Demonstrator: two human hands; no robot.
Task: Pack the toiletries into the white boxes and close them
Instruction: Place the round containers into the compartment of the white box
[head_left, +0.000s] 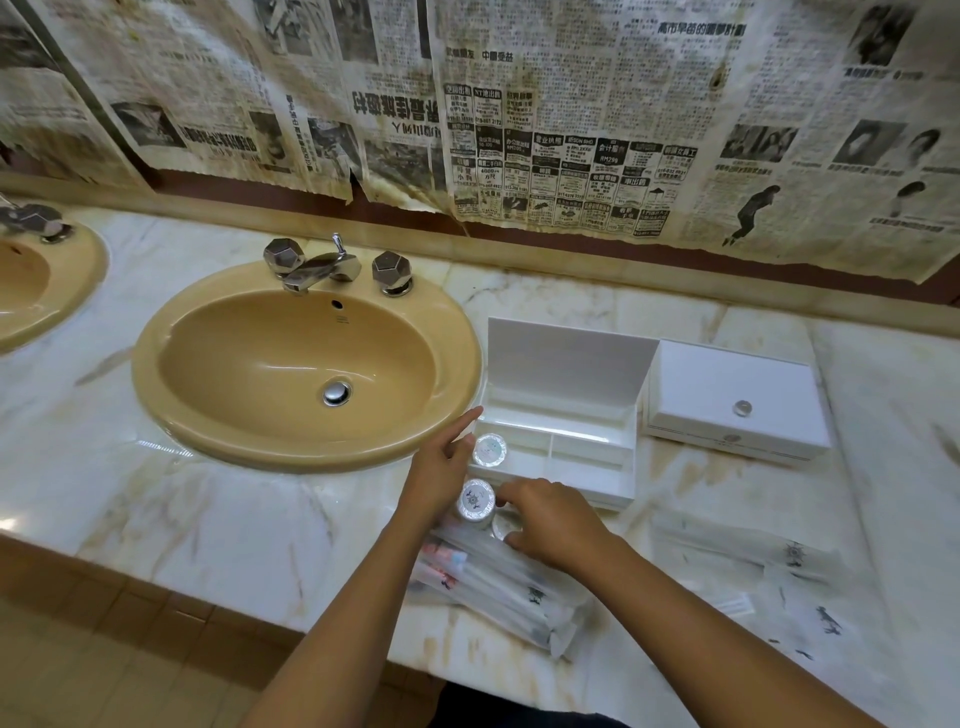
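Note:
An open white box (592, 457) with inner dividers stands on the marble counter, its lid raised. One round foil-topped toiletry (489, 450) lies in its front left compartment. My left hand (441, 470) is beside the box's left edge, index finger stretched toward the box corner. A second round toiletry (475, 500) stands in front of the box between my hands. My right hand (550, 519) reaches over a third round piece (503, 525), fingers curled down at it; the hold is hidden. A pile of clear wrapped packets (498, 582) lies under my right wrist. A closed white box (737, 400) sits to the right.
A tan sink (218, 415) with a chrome faucet (322, 267) lies left of the boxes. More clear packets (769, 566) are spread on the counter at the right. Newspaper covers the wall behind. The counter's front edge runs below my forearms.

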